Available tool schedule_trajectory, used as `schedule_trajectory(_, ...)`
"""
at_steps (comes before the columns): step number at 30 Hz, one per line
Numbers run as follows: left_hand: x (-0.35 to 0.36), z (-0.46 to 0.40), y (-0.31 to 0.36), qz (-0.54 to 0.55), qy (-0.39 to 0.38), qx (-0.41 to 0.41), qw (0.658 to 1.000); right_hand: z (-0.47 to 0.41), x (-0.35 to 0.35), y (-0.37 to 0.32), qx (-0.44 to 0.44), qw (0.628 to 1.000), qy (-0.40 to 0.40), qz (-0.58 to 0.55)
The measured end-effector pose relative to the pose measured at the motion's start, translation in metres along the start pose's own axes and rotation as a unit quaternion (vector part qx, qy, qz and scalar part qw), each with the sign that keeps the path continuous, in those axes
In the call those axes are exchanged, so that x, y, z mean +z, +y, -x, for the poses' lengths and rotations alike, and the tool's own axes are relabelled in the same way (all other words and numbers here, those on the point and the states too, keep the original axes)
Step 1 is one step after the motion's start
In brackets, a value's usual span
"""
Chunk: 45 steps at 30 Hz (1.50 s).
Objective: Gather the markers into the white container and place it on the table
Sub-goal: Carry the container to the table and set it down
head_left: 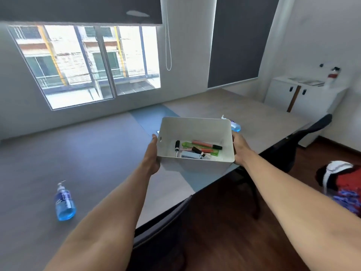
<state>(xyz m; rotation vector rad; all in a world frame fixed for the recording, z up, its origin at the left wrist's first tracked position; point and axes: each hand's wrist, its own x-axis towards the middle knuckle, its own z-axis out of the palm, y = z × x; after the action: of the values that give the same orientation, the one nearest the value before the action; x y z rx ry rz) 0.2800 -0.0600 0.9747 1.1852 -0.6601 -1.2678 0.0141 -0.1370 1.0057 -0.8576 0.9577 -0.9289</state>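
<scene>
The white container [195,130] is held out in front of me above the near edge of the grey table [88,153]. My left hand [152,155] grips its left side and my right hand [241,147] grips its right side. Several markers [199,148] lie loose on its bottom: pink, green and black-capped ones, mixed together. Whether the container touches the table I cannot tell; a shadow lies under it.
A blue pump bottle [64,202] stands on the table at the near left. Another blue bottle [234,126] sits just behind the container. Dark chairs [312,130] line the table's right edge. A white cabinet [304,94] stands at the far right.
</scene>
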Motion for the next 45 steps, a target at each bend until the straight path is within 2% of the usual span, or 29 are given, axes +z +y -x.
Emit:
schedule_trajectory(6, -0.096, -0.027, 0.043, -0.012, 0.038, 0.031, 0.999, -0.077, 0.104, 0.015, 0.030, 0.996, -0.082, 0.014)
schedule_trajectory(10, -0.150, -0.038, 0.064, -0.005, 0.095, 0.037, 0.995, -0.131, 0.163, 0.035, 0.064, 0.993, -0.097, 0.024)
schedule_trajectory(19, -0.227, -0.054, 0.046, 0.022, 0.197, 0.042, 0.979, -0.219, 0.246, 0.088, 0.136, 0.978, -0.142, 0.069)
schedule_trajectory(23, -0.252, -0.050, 0.028, 0.036, 0.223, 0.031, 0.974, -0.297, 0.251, 0.149, 0.154, 0.971, -0.154, 0.093)
schedule_trajectory(30, -0.293, -0.042, -0.005, 0.058, 0.265, -0.011, 0.962, -0.291, 0.272, 0.202, 0.190, 0.967, -0.113, 0.124)
schedule_trajectory(37, -0.321, -0.051, -0.053, 0.082, 0.287, -0.064, 0.952, -0.313, 0.252, 0.270, 0.213, 0.964, -0.056, 0.146)
schedule_trajectory(40, -0.327, -0.060, -0.077, 0.079, 0.293, -0.087, 0.949, -0.293, 0.254, 0.269, 0.219, 0.960, -0.051, 0.166)
schedule_trajectory(45, -0.326, -0.066, -0.099, 0.055, 0.306, -0.109, 0.944, -0.316, 0.222, 0.301, 0.248, 0.947, -0.071, 0.193)
